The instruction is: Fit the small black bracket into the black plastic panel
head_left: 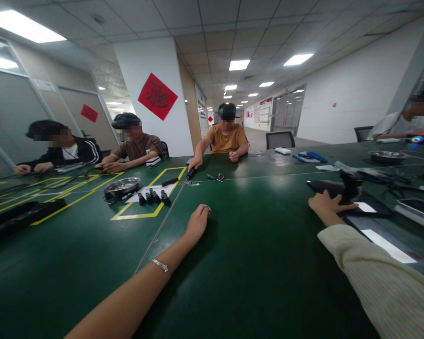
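My left hand (198, 220) rests on the green table (247, 263) with its fingers curled closed. Nothing shows in it; a small bluish spot sits on a finger, and a silver bracelet circles the wrist. My right hand (325, 205), below a cream sleeve (363, 268), lies with fingers spread, one stretched over a dark flat device (378, 212) that has a bright white panel. A second dark device (360, 228) with a longer white panel lies nearer. Several short black cylindrical parts (154, 197) stand on white paper beyond my left hand.
Across the table a person (229, 136) holds a black-handled tool (191, 173). Small pliers-like tools (215, 177) lie nearby. A metal bowl (122, 186) stands left, by yellow tape (134, 217). A black tray (24, 216) is far left. Other people sit on both sides.
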`<state>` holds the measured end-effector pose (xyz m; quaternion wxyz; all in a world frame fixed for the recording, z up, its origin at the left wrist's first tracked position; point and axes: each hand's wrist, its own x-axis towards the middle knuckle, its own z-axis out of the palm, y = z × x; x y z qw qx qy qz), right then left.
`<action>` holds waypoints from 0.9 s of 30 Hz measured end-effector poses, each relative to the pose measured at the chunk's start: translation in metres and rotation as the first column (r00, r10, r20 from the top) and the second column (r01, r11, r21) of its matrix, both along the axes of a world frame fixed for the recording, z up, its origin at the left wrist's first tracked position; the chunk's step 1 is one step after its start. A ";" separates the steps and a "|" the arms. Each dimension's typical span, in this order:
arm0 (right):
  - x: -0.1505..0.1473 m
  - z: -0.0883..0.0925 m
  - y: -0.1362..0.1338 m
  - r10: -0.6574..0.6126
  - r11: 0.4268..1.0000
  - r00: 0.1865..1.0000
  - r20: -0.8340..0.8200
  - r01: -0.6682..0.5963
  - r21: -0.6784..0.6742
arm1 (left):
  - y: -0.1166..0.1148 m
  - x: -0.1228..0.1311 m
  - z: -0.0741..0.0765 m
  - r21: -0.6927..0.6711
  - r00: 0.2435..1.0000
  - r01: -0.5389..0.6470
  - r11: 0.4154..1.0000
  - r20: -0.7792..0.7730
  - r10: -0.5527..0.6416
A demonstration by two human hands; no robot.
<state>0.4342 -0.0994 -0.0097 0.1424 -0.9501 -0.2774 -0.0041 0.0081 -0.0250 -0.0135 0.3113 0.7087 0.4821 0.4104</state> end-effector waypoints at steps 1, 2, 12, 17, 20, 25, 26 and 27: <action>-0.002 0.002 0.000 -0.049 0.998 0.998 -0.035 0.048 -0.026 | 0.000 0.000 0.000 -0.003 1.000 -0.003 1.000 -0.002 0.003; -0.004 0.004 0.000 -0.080 0.996 0.995 -0.067 0.077 -0.044 | 0.001 0.000 -0.001 -0.005 1.000 -0.007 1.000 -0.003 0.007; -0.006 0.006 -0.003 -0.066 0.997 0.993 -0.101 0.069 0.032 | 0.000 0.000 -0.001 0.011 1.000 0.005 1.000 -0.003 -0.005; -0.002 0.001 0.002 -0.084 0.996 0.994 -0.077 0.084 0.009 | 0.000 0.001 -0.001 0.004 1.000 0.008 1.000 0.000 -0.008; 0.002 -0.003 0.005 -0.118 0.993 0.992 -0.053 0.117 -0.020 | -0.001 0.000 0.000 -0.002 1.000 0.005 1.000 -0.007 -0.005; 0.003 -0.006 0.006 -0.126 0.992 0.992 -0.015 0.126 -0.026 | -0.002 0.000 0.001 -0.001 0.999 0.009 1.000 -0.032 -0.009; 0.003 -0.006 0.005 -0.127 0.992 0.992 -0.008 0.127 -0.023 | -0.002 0.001 0.001 0.003 0.999 0.010 1.000 -0.036 -0.010; 0.002 -0.006 0.005 -0.127 0.992 0.992 -0.003 0.127 -0.023 | -0.002 0.001 0.001 0.007 0.999 0.011 1.000 -0.039 -0.010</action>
